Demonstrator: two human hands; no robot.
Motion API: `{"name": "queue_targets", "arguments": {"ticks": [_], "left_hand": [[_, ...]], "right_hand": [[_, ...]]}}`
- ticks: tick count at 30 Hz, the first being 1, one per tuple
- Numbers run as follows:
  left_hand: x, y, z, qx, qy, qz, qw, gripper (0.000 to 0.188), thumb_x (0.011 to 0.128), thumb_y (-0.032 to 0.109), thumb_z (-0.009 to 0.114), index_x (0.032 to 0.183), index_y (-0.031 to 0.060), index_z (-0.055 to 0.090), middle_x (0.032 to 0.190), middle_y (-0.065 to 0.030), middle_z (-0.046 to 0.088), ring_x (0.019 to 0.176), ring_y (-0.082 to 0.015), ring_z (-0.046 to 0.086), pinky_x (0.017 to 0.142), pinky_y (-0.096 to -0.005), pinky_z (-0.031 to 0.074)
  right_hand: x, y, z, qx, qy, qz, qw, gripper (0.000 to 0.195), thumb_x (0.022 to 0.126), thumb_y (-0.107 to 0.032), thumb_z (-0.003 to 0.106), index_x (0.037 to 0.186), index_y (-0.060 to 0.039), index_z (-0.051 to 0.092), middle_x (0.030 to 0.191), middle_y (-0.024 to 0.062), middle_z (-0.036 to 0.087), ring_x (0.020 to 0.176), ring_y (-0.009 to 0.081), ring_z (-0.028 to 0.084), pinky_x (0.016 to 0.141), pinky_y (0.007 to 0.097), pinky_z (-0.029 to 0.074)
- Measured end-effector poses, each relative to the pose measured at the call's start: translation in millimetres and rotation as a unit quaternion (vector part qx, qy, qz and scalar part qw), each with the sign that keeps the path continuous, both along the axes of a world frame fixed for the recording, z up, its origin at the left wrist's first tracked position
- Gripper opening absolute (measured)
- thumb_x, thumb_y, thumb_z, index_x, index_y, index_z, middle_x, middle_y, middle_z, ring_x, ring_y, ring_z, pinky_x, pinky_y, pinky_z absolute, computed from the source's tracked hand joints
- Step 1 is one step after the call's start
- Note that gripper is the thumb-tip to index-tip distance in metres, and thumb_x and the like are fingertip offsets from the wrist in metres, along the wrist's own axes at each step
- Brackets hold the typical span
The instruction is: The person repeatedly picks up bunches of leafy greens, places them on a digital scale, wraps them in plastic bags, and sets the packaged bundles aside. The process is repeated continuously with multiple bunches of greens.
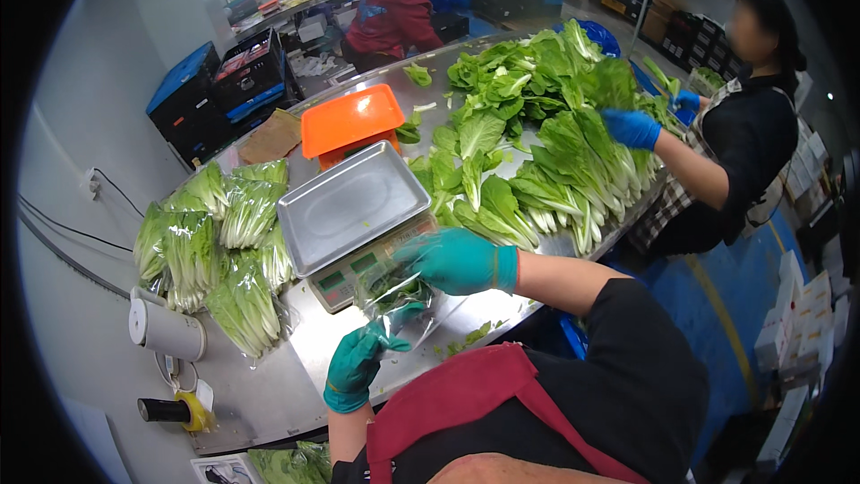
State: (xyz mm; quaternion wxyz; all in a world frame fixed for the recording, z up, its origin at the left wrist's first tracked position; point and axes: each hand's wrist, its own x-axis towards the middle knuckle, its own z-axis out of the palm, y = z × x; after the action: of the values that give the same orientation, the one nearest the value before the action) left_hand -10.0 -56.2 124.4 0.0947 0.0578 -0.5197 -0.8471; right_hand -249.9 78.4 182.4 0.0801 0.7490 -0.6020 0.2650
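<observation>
My left hand (356, 363), in a green glove, grips the lower end of a clear plastic bag (430, 312). At the bag's other end is my right hand (463, 261), gloved alike and blurred at the fingers, which are curled over it. Something dark green shows through the film; its form is hard to make out. Just beyond both hands stands a weighing scale (341, 290) with a bare metal pan (355, 205). Loose leafy greens (480, 141) with white stalks spread over the steel table (252, 390). Bagged bunches of greens (245, 309) are heaped left of the scale.
An orange tray (353, 121) sits behind the scale. A white cylindrical device (164, 329) and a tape roll (195, 411) occupy the left edge. At right, a co-worker's blue-gloved hand (631, 128) is over the greens. Another person (390, 13) bends beyond the table, near black crates (248, 74).
</observation>
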Motion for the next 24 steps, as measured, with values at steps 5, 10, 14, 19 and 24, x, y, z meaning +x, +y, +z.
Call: {"name": "queue_targets", "arguments": {"ticks": [5,10,14,19,24], "left_hand": [[-20,12,47,-0.126,0.010,0.033,0.991,0.039,0.090,0.026,0.050,0.095,-0.0105,0.063,0.103,-0.0223,0.064,0.102,-0.0307,0.059,0.096,-0.0390,0.039],[-14,2,33,0.008,0.053,0.101,0.993,0.038,0.091,0.024,0.048,0.097,-0.0106,0.062,0.098,-0.0219,0.065,0.093,-0.0311,0.063,0.090,-0.0389,0.045],[-24,2,39,0.005,0.038,0.102,0.994,0.035,0.091,0.021,0.047,0.095,-0.0098,0.062,0.096,-0.0214,0.065,0.093,-0.0305,0.063,0.089,-0.0375,0.046],[-34,4,38,0.043,0.056,0.103,0.992,0.032,0.092,0.018,0.046,0.090,-0.0095,0.062,0.096,-0.0228,0.065,0.093,-0.0323,0.063,0.090,-0.0386,0.046],[-35,5,35,0.029,0.052,0.085,0.995,0.032,0.093,0.018,0.045,0.091,-0.0096,0.062,0.098,-0.0225,0.065,0.095,-0.0310,0.062,0.091,-0.0376,0.045]], "right_hand": [[9,-2,19,-0.124,0.021,-0.003,0.992,0.028,0.070,-0.013,0.062,0.097,-0.0055,0.064,0.107,0.0100,0.060,0.095,0.0278,0.059,0.079,0.0385,0.049],[13,3,35,-0.003,0.042,-0.047,0.998,0.026,0.071,-0.008,0.058,0.097,-0.0059,0.063,0.113,0.0106,0.059,0.095,0.0268,0.060,0.073,0.0350,0.051],[14,-5,37,-0.106,0.050,-0.036,0.992,0.017,0.070,-0.011,0.059,0.086,-0.0054,0.064,0.100,0.0090,0.061,0.084,0.0277,0.061,0.065,0.0361,0.051],[4,3,69,-0.195,0.070,-0.076,0.975,0.022,0.072,-0.008,0.058,0.092,-0.0058,0.063,0.108,0.0074,0.060,0.090,0.0263,0.062,0.064,0.0344,0.053],[4,2,23,0.011,-0.013,0.036,0.999,0.032,0.070,-0.010,0.062,0.102,-0.0096,0.062,0.113,0.0078,0.058,0.108,0.0261,0.054,0.085,0.0365,0.048]]}}
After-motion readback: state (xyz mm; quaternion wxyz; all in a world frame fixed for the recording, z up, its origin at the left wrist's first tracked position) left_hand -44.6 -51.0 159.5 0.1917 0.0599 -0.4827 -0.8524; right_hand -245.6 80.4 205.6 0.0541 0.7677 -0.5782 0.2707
